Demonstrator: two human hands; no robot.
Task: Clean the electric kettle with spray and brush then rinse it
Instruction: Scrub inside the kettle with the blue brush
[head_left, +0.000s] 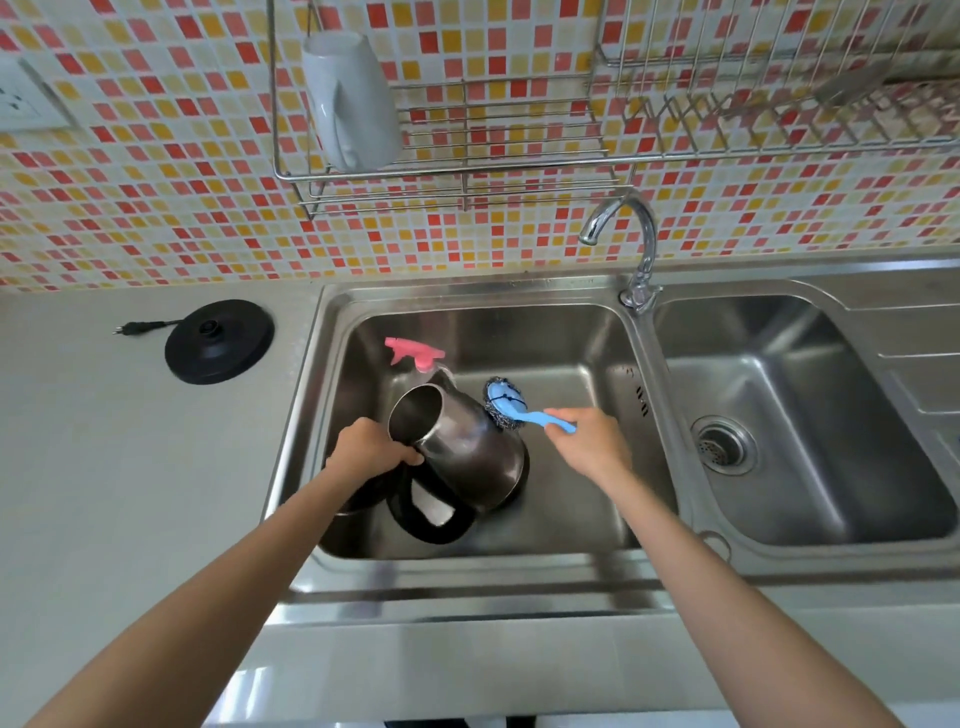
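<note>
Left grip (371, 449) is closed on the rim of the steel kettle (462, 452), fingers curled over the mouth edge next to the black handle. Right grip (589, 441) is wrapped around the blue handle of the brush (511, 408); its steel-wool head sits against the kettle's outer wall. Kettle is tilted on its side in the left sink basin (571, 358), mouth facing up and left, lid hanging open under the left wrist. Pink-trigger spray bottle (415, 353) stands just behind the kettle in the same basin. Faucet (631, 244) spout arcs over the left basin, no water visible. Black kettle base (218, 343) with its plug lies on the bench (130, 467) left of the sink. White mug (348, 101) hangs upside down in the wall rack.
</note>
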